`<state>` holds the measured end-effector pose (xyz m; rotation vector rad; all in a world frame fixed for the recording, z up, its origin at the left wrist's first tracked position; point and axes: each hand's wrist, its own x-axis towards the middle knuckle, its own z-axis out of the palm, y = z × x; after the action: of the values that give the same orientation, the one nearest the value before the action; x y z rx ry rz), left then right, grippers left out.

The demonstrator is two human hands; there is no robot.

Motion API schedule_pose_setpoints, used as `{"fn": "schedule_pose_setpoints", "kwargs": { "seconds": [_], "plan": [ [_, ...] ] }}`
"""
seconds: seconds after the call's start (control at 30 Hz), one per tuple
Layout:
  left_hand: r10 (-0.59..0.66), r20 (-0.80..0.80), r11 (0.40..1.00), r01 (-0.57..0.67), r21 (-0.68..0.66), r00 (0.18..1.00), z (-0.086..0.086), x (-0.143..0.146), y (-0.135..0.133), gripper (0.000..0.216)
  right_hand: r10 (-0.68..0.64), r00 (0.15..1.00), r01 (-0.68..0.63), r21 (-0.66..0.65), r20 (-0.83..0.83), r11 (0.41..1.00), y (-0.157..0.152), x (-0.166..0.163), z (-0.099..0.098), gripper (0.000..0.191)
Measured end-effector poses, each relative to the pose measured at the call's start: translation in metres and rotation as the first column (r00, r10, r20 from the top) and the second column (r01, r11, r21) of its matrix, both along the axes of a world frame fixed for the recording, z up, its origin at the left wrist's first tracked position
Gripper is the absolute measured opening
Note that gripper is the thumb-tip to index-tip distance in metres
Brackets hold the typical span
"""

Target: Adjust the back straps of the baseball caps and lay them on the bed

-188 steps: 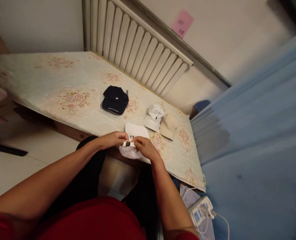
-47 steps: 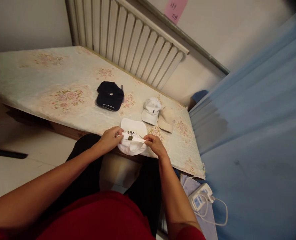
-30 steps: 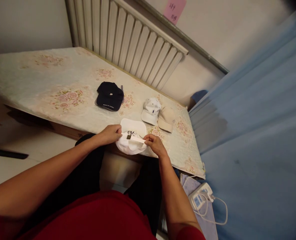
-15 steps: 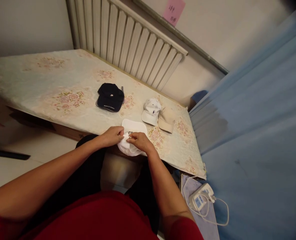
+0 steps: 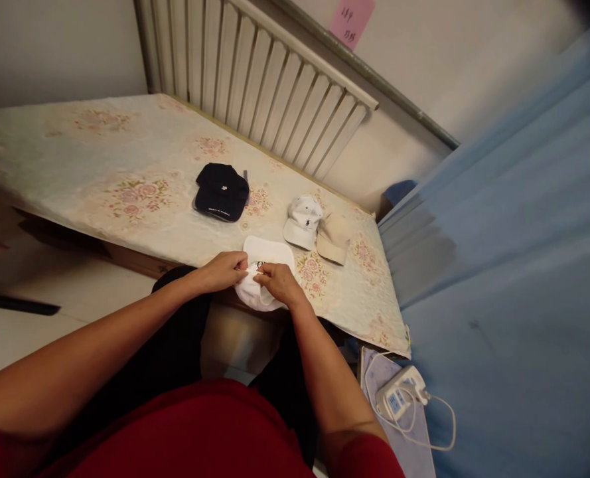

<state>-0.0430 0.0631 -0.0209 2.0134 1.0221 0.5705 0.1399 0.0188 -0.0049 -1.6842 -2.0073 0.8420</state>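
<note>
A white cap (image 5: 269,253) with a black logo lies at the near edge of the flower-patterned mattress (image 5: 125,179). My left hand (image 5: 223,271) grips the cap's left back side, fingers curled. My right hand (image 5: 278,283) pinches the cap's back strap near the middle, covering the buckle. Farther back lie a dark navy cap (image 5: 221,192), a second white cap (image 5: 302,222) and a beige cap (image 5: 333,238) side by side.
A ribbed white radiator (image 5: 255,86) stands behind the mattress, with a pink note (image 5: 351,13) on the wall above. A blue curtain (image 5: 514,265) fills the right. A white power strip with cable (image 5: 399,398) lies on the floor by my right arm.
My right hand moved left from the cap's right side to the middle of its back strap, beside my left hand. The strap and buckle are now covered.
</note>
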Motion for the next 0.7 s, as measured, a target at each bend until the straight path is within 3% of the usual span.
{"fn": "schedule_pose_setpoints", "kwargs": {
  "seconds": [0.23, 0.4, 0.57, 0.7],
  "plan": [
    [0.002, -0.065, 1.000, -0.002, 0.011, 0.998, 0.003, -0.006, 0.003, 0.009, 0.001, 0.997, -0.004, 0.029, 0.078, 1.000, -0.016, 0.022, 0.006, 0.007],
    [-0.003, -0.195, 0.965, 0.053, 0.255, 0.981, 0.013, 0.002, -0.002, 0.027, -0.008, 0.995, 0.004, 0.037, 0.104, 0.999, -0.023, 0.031, 0.007, 0.015],
    [-0.205, -0.283, 0.929, 0.277, 0.244, 0.937, 0.015, 0.019, -0.006, 0.022, 0.028, 0.998, -0.032, 0.062, 0.063, 0.998, -0.025, 0.024, 0.006, 0.017],
    [-0.292, -0.179, 0.930, 0.323, 0.179, 0.940, 0.013, 0.021, -0.004, 0.020, 0.043, 0.998, -0.046, 0.096, 0.036, 0.994, -0.027, 0.030, 0.006, 0.017]
  ]
}}
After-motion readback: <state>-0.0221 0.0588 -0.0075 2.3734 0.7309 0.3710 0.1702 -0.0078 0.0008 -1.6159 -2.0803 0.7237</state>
